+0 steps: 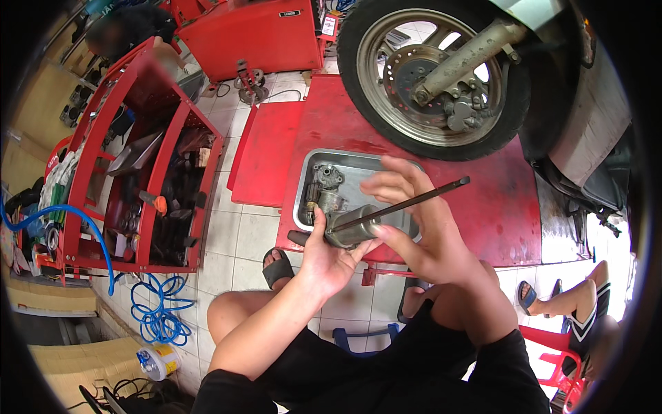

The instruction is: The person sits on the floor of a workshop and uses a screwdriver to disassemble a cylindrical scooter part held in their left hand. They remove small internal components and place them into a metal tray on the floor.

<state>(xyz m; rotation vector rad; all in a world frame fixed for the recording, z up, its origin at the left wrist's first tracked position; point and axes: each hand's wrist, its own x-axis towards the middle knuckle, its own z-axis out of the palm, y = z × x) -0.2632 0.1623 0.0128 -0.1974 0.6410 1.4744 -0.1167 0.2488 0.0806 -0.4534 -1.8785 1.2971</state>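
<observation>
In my left hand [331, 265] is a grey cylindrical metal part [353, 226], with fingers beneath it and the thumb up along its side. A long dark metal rod [420, 199] with a thickened far end slants up to the right across the cylinder. My right hand [431, 234] is spread around this rod, its fingers stretched out above and the thumb below; no closed grip on it shows. Just beyond is a shallow metal tray [301, 181], holding a round metal cover [328, 176] and other greasy parts. A short dark cylindrical end [298, 238] sticks out beside my left thumb.
The tray rests on a red platform [483, 214], where a motorcycle's front wheel [343, 76] stands at the back. At left are a red tool cart [148, 265] and a coiled blue hose [160, 307]. Other people are at far left [131, 27] and right [583, 310].
</observation>
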